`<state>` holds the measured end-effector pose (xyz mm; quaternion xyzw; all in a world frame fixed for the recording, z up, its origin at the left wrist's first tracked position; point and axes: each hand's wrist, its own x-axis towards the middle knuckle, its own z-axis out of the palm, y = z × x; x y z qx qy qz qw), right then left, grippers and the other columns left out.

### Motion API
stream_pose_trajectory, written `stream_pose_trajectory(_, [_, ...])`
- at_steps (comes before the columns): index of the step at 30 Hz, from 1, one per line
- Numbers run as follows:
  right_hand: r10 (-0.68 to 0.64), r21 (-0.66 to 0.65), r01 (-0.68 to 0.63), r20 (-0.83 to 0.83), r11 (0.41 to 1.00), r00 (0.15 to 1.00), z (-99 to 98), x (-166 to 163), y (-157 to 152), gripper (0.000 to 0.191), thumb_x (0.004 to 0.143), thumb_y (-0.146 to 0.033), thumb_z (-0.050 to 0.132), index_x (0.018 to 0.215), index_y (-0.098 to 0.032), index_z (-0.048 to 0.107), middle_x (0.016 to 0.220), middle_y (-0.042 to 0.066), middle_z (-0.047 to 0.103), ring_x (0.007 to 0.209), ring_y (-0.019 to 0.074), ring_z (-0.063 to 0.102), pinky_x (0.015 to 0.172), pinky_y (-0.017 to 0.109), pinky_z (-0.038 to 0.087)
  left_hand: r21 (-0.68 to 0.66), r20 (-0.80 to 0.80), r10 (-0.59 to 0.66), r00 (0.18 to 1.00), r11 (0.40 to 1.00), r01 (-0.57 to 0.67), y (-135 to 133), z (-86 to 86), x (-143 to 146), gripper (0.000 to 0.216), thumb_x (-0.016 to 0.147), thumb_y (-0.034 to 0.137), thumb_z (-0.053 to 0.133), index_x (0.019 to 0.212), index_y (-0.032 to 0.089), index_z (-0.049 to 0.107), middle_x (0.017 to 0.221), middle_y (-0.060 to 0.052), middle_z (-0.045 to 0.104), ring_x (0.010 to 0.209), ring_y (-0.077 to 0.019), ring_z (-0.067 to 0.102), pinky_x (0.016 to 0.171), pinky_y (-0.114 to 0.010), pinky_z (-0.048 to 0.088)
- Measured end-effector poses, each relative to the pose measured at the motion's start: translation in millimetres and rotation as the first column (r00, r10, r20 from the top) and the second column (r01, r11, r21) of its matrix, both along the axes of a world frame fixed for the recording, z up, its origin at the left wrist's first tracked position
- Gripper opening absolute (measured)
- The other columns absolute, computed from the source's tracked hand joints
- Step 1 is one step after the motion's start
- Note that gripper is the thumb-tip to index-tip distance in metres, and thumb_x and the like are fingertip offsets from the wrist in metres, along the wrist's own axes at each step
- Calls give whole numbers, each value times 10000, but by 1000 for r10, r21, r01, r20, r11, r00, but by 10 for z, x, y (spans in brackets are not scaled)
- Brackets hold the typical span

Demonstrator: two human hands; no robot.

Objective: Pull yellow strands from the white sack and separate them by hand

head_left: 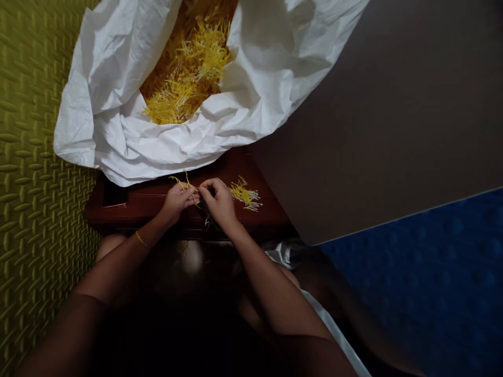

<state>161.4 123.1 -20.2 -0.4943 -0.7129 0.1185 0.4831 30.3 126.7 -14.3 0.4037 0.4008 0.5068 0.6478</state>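
Note:
My left hand (178, 200) and my right hand (219, 201) meet fingertip to fingertip over a low dark-red wooden stool (137, 207). Both are closed in a pinch on thin yellow strands (184, 184) that stick out up and to the left of my left fingers. A small loose heap of the same yellow strands (245, 195) lies on the stool just right of my right hand. Behind the stool, an open white sack (118, 125) holds a large mass of yellow strands (188, 73). A thin gold bracelet (140, 239) circles my left wrist.
A yellow-green textured foam mat (31, 183) covers the floor on the left. A large grey-brown flat panel (393, 120) slants across the right, with a blue dotted mat (432, 283) below it. My knees and a white cloth (334, 330) fill the lower frame.

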Motion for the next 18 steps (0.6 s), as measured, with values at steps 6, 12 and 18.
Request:
stream_pose_trajectory(6, [-23, 34, 17, 165, 999, 986, 45, 33, -16, 131, 838, -270, 514, 813, -204, 624, 836, 71, 614, 825, 208, 537, 778, 345, 406, 79, -120, 66, 991, 995, -57, 27, -32, 19, 94, 784, 119, 552, 758, 138, 464, 673, 14, 572, 600, -57, 579, 647, -209, 476])
stream_pose_trajectory(12, [45, -87, -69, -246, 994, 968, -7, -7, 35, 132, 795, -299, 522, 735, -193, 572, 753, 29, 584, 718, 161, 536, 702, 302, 426, 52, -45, 23, 999, 998, -20, 4, -2, 33, 108, 798, 141, 559, 782, 142, 452, 760, -30, 634, 647, -93, 622, 730, -288, 492])
stream_pose_trajectory(18, [-114, -241, -125, -778, 963, 617, -56, 186, 243, 241, 718, -432, 568, 772, -201, 528, 530, -67, 455, 453, 86, 400, 448, 211, 318, -92, 129, 10, 992, 996, 2, 61, -20, -41, 123, 826, 167, 551, 764, 142, 447, 856, -66, 677, 727, -114, 655, 819, -317, 488])
